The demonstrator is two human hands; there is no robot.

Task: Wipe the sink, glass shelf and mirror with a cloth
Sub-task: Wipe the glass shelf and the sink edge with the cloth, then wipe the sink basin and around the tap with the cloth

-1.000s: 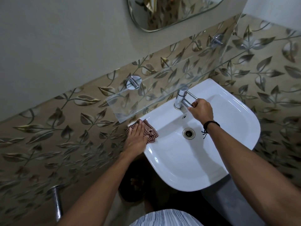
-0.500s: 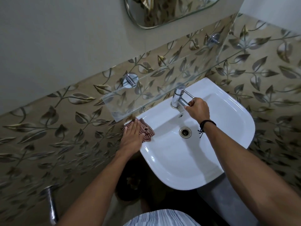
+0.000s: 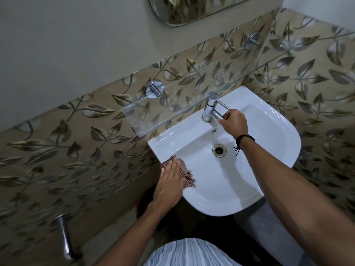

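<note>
While left hand [image 3: 171, 181] flattens cloth [image 3: 185, 174], right hand [image 3: 233, 122] clasps half-hidden tap [image 3: 210, 110].

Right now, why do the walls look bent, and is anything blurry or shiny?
Head view: the wide-angle lens bows the tiled wall and glass shelf. The light is dim; the white sink shows soft glare along its rim. Leaf tiles at lower left smear with motion blur, while both hands, the left hand on the cloth and the right hand at the tap, stay fairly sharp.
</note>
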